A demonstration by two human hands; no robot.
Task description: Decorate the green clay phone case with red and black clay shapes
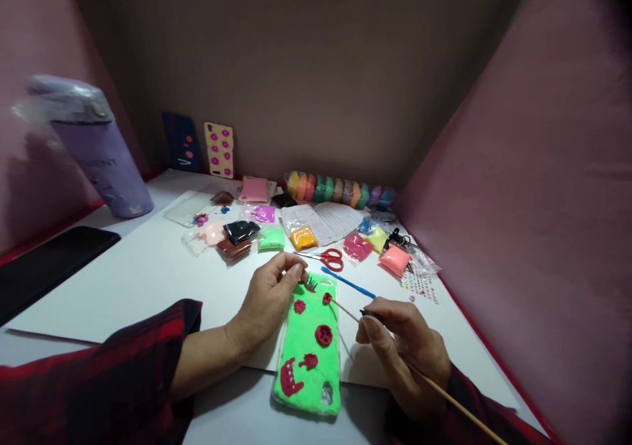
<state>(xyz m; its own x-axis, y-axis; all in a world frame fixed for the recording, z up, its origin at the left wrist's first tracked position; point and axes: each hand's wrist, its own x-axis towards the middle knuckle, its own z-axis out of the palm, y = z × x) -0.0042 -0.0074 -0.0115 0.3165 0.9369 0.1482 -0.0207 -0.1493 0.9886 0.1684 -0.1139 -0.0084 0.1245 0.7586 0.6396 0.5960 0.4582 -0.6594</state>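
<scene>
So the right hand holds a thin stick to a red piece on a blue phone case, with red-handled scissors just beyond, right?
Not quite: the phone case is green, not blue, as the head view shows. The right hand does hold the thin stick to a red piece, with the red-handled scissors just beyond.

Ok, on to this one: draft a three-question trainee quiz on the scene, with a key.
1. Which of these is in the right hand?
(a) red-handled metal scissors
(b) thin pale wooden stick
(c) purple bottle

2. True or false: the dark blue phone case stands to the left of the pale yellow phone case with magenta flowers.

3. Fill in the colour: the stick's tip meets a small ____ raised piece on the bright green rectangular phone case.

Key: 1. b; 2. true; 3. red
</scene>
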